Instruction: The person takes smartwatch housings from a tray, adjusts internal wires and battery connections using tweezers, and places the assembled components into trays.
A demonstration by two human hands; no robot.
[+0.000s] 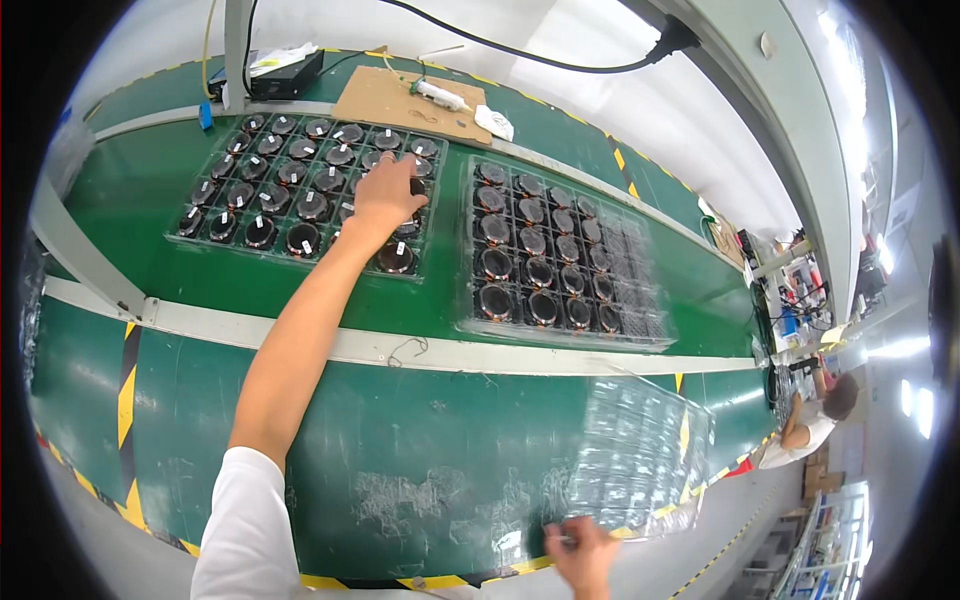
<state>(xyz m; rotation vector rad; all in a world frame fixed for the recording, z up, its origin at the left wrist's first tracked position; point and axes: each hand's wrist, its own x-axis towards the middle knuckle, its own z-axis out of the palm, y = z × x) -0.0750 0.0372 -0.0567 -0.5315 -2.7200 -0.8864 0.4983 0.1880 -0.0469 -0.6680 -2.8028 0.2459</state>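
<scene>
The tagged tray (236,247), a clear plastic container split into square compartments, lies on a raised green shelf (125,215). Round black parts (260,232) sit in its compartments, one to each where the view is open, and most bear a small white tag on top. The person's left hand (388,190) reaches over the right-hand portion of the tagged tray, fingers bent down among the parts towards its back edge; whether they grip a part or only touch one cannot be told. The forearm crosses the tray's front edge and covers some compartments.

Just to the right of the tagged tray lies a second clear tray (630,270). Its left-hand columns hold round dark parts (540,272), while clear plastic pockets show along its right side.

The right hand (582,553) is well in front of the tagged tray and to its right, over the near edge of a lower green bench (220,390). It is blurred, its fingers drawn close together; something small and dark shows by the fingertips, but whether it is held cannot be told. Beside that hand, also in front and to the right of the tagged tray, lies a ridged clear plastic tray (640,440), blurred too.

Behind the tagged tray, a brown board (370,100) carries a white tube (440,96).
</scene>
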